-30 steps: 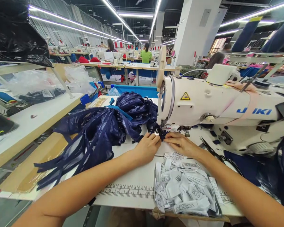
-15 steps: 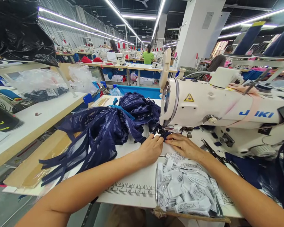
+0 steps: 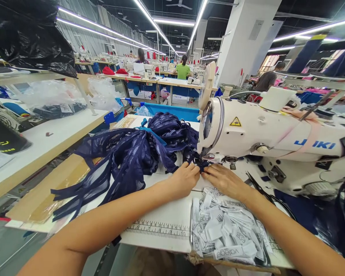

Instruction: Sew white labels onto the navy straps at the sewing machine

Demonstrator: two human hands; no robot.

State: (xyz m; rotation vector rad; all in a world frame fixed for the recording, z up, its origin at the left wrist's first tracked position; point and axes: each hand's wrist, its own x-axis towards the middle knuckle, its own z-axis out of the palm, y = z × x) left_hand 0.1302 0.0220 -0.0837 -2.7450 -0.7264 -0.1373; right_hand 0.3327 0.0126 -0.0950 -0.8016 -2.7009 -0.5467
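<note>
At the needle of the white sewing machine (image 3: 247,122), both my hands are on a piece of navy fabric (image 3: 202,164). My left hand (image 3: 185,179) has its fingers closed on the near left edge of it. From the other side, my right hand (image 3: 224,181) grips the fabric with thumb and fingertips close together, just below the presser foot. Part of the fabric is hidden by the fingers and the machine head. To the left lies a heap of navy lace garments (image 3: 161,145), bundled with a blue strip (image 3: 153,134).
A clear tray of white printed labels (image 3: 227,230) sits in front of my right hand. Black scissors (image 3: 268,195) lie right of it. A printed ruler (image 3: 161,232) runs along the table's front edge. Left stands a side table (image 3: 60,134); other people sit at machines farther back.
The whole view has shifted slightly, placing things a little farther right. My hands stay by the needle on the navy fabric, with only small finger movement.
</note>
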